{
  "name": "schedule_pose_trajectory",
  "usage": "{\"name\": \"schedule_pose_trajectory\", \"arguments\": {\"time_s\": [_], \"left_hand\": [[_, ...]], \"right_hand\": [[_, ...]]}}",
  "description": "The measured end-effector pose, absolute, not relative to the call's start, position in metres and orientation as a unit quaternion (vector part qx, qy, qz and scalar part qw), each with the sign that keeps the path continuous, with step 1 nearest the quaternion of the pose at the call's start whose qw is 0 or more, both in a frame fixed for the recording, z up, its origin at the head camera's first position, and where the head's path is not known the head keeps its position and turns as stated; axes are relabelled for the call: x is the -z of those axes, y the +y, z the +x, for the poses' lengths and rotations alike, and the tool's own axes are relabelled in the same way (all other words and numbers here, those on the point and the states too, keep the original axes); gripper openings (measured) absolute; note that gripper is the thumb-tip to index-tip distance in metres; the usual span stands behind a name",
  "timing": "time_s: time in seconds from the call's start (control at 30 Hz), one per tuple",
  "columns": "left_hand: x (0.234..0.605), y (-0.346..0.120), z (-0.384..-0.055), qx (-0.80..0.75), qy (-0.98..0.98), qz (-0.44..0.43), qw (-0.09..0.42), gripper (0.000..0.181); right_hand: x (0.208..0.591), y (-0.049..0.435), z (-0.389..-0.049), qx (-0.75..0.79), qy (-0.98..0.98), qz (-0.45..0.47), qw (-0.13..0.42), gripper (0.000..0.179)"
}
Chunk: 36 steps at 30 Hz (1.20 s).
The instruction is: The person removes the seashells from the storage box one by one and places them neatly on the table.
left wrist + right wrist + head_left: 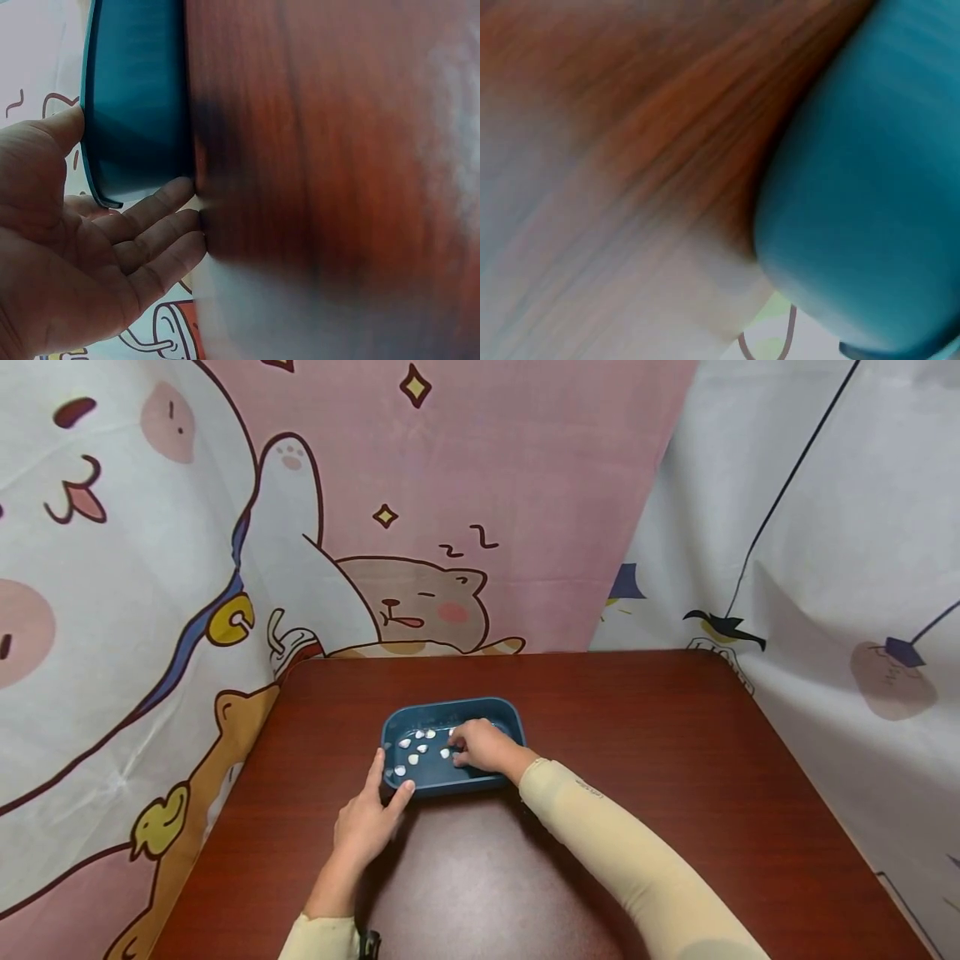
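A blue rectangular tray (450, 788) with raised walls rests on the table, and several small white pieces (413, 760) are scattered over its floor. At the tray's near left corner is my left hand (365, 822). Its thumb touches the rim, and its other fingers extend along the outside, as the left wrist view shows. My right hand (483, 747) reaches over the near wall into the tray's right half. Its bent fingers point down beside the white pieces, thumb and fingertips apart. In the right wrist view only the tray's outer wall (862, 195) shows; the hand is outside that frame.
The reddish-brown wooden table (637, 735) extends around the tray on all sides. Behind it and along both sides hangs a cloth (540, 510) printed with cartoon animals.
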State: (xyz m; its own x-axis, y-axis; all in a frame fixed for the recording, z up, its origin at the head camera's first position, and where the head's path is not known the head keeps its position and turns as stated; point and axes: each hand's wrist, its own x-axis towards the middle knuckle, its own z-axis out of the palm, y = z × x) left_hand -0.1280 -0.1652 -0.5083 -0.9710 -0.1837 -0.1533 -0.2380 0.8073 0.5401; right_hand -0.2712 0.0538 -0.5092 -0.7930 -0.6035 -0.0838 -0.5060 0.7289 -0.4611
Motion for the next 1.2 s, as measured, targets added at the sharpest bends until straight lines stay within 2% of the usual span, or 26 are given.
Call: {"name": "schedule_pose_trajectory", "arguments": {"time_s": [0.23, 0.5, 1.2], "left_hand": [[0.509, -0.166, -0.129, -0.290, 0.949, -0.111, 0.046, 0.092], [0.508, -0.167, -0.128, -0.290, 0.949, -0.112, 0.049, 0.091], [0.508, -0.166, -0.128, -0.291, 0.948, -0.116, 0.048, 0.093]], "right_hand": [[0.508, 0.060, -0.274, 0.199, 0.927, -0.303, 0.096, 0.016], [0.507, 0.054, -0.272, 0.176, 0.934, -0.298, 0.090, 0.025], [0.507, 0.031, -0.272, 0.109, 0.950, -0.285, 0.072, 0.025]]}}
